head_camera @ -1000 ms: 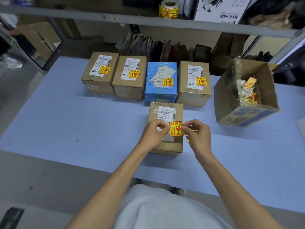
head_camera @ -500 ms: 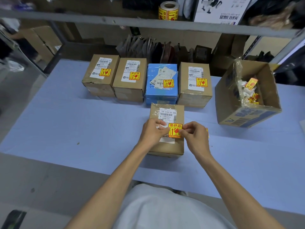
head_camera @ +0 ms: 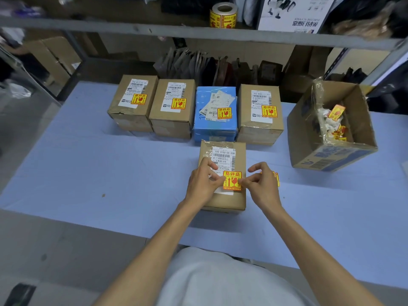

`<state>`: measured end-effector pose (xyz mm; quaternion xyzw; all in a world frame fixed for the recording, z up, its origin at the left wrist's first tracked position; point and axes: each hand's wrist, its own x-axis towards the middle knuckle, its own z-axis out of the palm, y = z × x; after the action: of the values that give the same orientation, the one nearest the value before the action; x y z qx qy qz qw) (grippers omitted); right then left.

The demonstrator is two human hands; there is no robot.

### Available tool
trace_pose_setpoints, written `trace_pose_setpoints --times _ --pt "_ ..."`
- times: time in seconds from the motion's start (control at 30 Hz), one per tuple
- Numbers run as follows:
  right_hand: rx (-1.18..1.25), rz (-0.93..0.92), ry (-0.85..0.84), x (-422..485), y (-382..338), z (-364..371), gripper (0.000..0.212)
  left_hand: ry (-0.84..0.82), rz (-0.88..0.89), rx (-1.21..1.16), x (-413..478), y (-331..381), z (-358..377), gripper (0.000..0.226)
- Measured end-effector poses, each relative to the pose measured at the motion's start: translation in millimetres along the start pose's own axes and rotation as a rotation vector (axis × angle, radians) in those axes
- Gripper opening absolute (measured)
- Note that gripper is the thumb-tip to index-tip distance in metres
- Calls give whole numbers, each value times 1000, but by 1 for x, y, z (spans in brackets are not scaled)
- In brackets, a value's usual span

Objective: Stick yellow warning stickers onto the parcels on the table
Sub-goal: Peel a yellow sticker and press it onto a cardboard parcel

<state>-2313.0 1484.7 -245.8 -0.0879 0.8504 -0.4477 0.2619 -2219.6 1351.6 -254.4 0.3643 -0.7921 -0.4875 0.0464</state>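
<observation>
Since one second ago the yellow sticker has come down from the air onto the near parcel, and it lies now over the lower part of the white label. My left hand pinches its left edge with curled fingers, and my right hand pinches the right edge. It probably needs only pressing flat. The back row of four parcels already carries one sticker each, so this seems the last parcel on the table.
</observation>
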Motion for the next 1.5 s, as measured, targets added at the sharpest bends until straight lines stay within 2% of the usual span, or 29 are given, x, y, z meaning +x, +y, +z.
trace_pose_setpoints --times 0.43,0.6,0.8,0.93,1.07,1.13,1.23,1.27,1.37,1.5 --pt "-68 36 55 7 0 6 30 22 20 70 2 -2 2 33" --pt "-134 34 82 11 -1 8 27 33 55 192 3 -1 3 42" --pt "-151 52 87 13 0 9 27 49 56 143 2 -4 3 29" --pt "-182 62 76 13 -1 8 28 46 71 112 2 -8 2 28" --pt "-354 55 91 14 2 0 44 30 129 64 2 -14 2 24" --pt "-286 -9 72 16 11 -5 44 35 148 35 2 -15 1 20" --pt "-73 -263 -10 11 24 -5 15 47 153 13 2 -17 1 14" --pt "-37 -308 -42 8 27 -4 18 53 152 22 2 -18 2 11" --pt "12 -297 -112 4 33 2 29 59 151 72 2 -18 3 8" --pt "104 -234 -73 6 36 2 29 74 124 27 4 -18 2 17"
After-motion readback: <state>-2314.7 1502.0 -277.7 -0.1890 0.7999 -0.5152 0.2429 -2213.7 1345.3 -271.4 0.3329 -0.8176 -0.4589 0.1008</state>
